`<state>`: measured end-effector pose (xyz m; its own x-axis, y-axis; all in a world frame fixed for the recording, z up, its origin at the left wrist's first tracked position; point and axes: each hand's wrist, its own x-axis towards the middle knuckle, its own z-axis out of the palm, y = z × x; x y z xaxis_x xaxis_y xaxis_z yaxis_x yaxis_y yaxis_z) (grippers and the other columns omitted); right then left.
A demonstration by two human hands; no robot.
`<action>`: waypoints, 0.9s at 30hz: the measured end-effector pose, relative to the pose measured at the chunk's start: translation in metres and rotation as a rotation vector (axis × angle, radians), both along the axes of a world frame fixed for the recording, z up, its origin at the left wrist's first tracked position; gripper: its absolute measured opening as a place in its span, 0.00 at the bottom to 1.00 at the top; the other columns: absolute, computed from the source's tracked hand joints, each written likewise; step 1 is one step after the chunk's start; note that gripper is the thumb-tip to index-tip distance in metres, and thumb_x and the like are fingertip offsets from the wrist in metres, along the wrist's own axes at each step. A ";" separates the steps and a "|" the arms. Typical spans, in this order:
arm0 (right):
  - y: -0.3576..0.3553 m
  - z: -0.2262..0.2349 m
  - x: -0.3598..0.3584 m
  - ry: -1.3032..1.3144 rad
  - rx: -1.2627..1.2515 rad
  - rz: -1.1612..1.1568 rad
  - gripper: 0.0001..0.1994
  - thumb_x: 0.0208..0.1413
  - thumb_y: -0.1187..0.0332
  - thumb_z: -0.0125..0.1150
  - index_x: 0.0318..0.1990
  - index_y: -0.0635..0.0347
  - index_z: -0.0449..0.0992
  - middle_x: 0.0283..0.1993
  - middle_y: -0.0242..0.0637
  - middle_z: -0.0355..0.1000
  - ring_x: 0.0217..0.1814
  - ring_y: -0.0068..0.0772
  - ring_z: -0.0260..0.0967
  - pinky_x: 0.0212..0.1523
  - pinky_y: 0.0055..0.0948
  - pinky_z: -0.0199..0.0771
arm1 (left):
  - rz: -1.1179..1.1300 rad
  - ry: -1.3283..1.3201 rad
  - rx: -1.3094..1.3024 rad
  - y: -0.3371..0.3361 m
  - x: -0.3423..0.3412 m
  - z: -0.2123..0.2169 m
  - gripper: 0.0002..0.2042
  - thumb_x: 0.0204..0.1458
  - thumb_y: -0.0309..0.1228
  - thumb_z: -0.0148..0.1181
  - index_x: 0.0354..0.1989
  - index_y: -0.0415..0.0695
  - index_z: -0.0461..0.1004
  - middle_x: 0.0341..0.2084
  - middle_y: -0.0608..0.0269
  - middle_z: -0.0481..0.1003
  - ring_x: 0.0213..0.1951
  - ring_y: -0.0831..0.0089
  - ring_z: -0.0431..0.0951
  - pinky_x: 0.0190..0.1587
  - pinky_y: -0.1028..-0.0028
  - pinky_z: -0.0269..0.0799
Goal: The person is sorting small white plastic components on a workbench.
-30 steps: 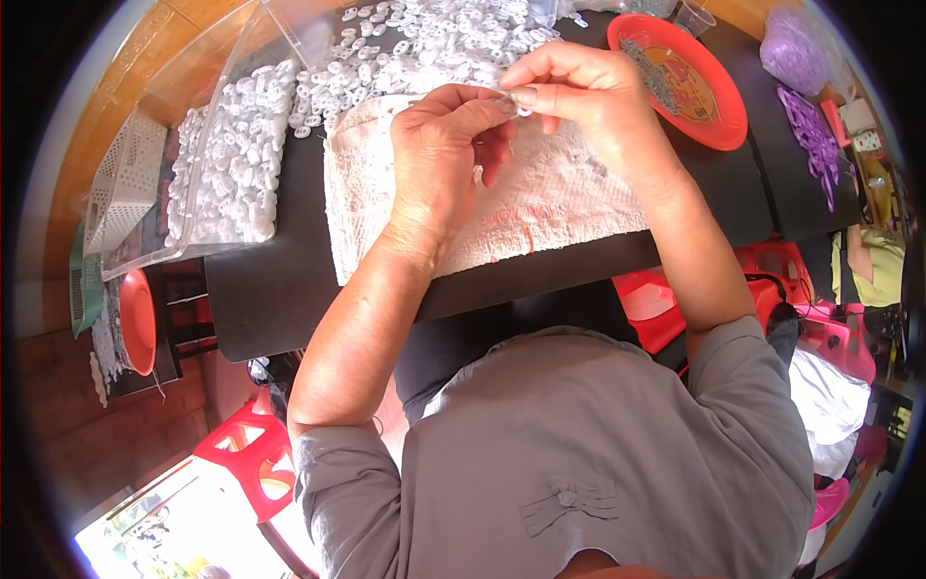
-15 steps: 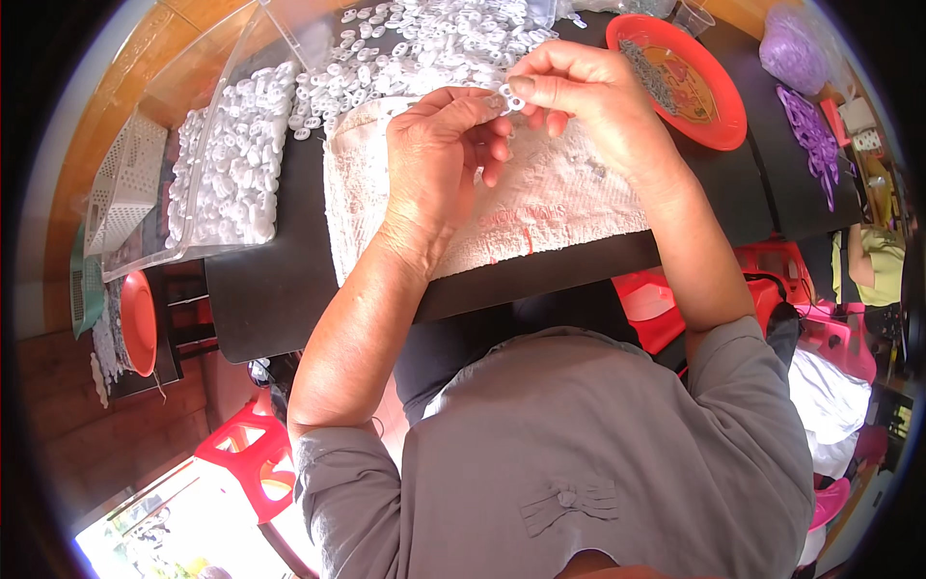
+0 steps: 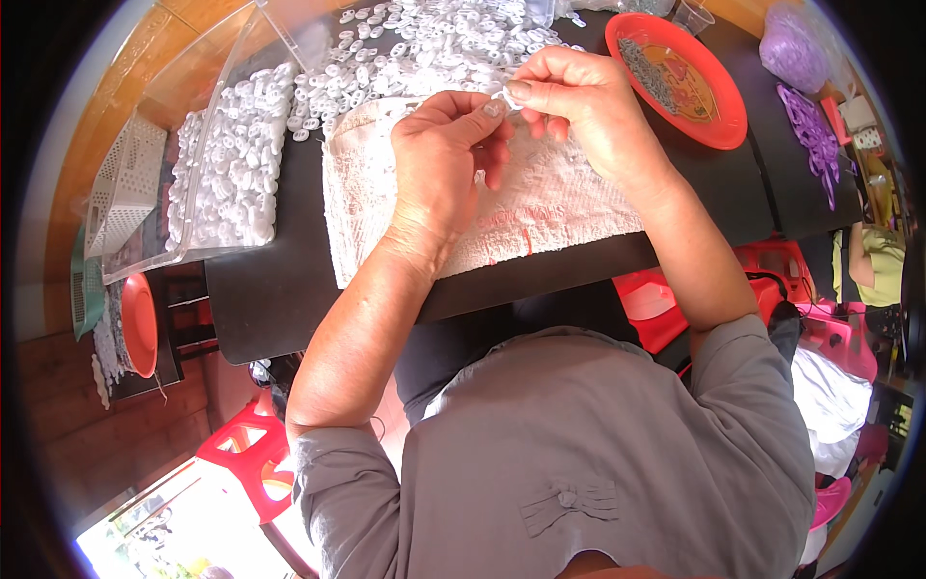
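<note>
A small white piece (image 3: 509, 99) is between the fingertips of both hands, above the far part of the towel (image 3: 540, 203). Its form cannot be told well, because the fingers cover most of it. The left hand (image 3: 442, 135) pinches it narrowly with thumb and forefinger, and its other fingers are loosely curled below. The right hand (image 3: 584, 106) also pinches it, with thumb and forefinger close together.

The towel is pale, with some red marks along its near side, and it lies flat on the black counter (image 3: 260, 299). Just behind it spreads a pile (image 3: 424, 48) of many white pieces, of oval shape and with holes. To the left is a clear box (image 3: 204, 135), which contains many more of such white pieces. A white basket (image 3: 125, 183) with small holes is at the left of them.

To the right of the right hand there is a red plate (image 3: 728, 135), carrying a heap of small grey parts (image 3: 644, 72). Near its far edge stands a clear cup (image 3: 693, 17). Farther right are a purple bag (image 3: 794, 48) and a purple bundle (image 3: 812, 140).
</note>
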<state>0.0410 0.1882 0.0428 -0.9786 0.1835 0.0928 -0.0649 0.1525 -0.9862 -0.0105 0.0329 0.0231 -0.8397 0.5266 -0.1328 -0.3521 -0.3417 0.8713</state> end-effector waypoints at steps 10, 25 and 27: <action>0.000 -0.004 -0.003 -0.063 -0.048 0.034 0.07 0.56 0.68 0.60 0.33 0.63 0.76 0.24 0.28 0.69 0.23 0.16 0.65 0.23 0.16 0.57 | -0.010 -0.006 -0.034 -0.001 -0.002 -0.002 0.04 0.56 0.22 0.57 0.33 0.34 0.71 0.21 0.58 0.75 0.17 0.77 0.70 0.15 0.78 0.62; -0.010 -0.004 -0.001 0.045 -0.030 0.012 0.07 0.54 0.69 0.63 0.29 0.63 0.76 0.22 0.28 0.68 0.22 0.16 0.64 0.23 0.18 0.60 | -0.002 0.036 -0.112 -0.003 0.000 0.001 0.05 0.57 0.23 0.55 0.33 0.33 0.72 0.23 0.58 0.74 0.19 0.77 0.71 0.17 0.79 0.62; -0.010 -0.001 0.000 0.014 0.012 0.013 0.07 0.55 0.70 0.63 0.29 0.63 0.76 0.22 0.28 0.68 0.22 0.17 0.64 0.23 0.18 0.61 | 0.001 0.049 -0.120 -0.003 0.001 0.002 0.05 0.57 0.23 0.55 0.33 0.33 0.72 0.23 0.58 0.74 0.19 0.77 0.71 0.17 0.79 0.62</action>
<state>0.0405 0.1782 0.0421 -0.9796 0.1696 0.1082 -0.0803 0.1634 -0.9833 -0.0094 0.0303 0.0246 -0.8472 0.5086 -0.1536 -0.3080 -0.2345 0.9220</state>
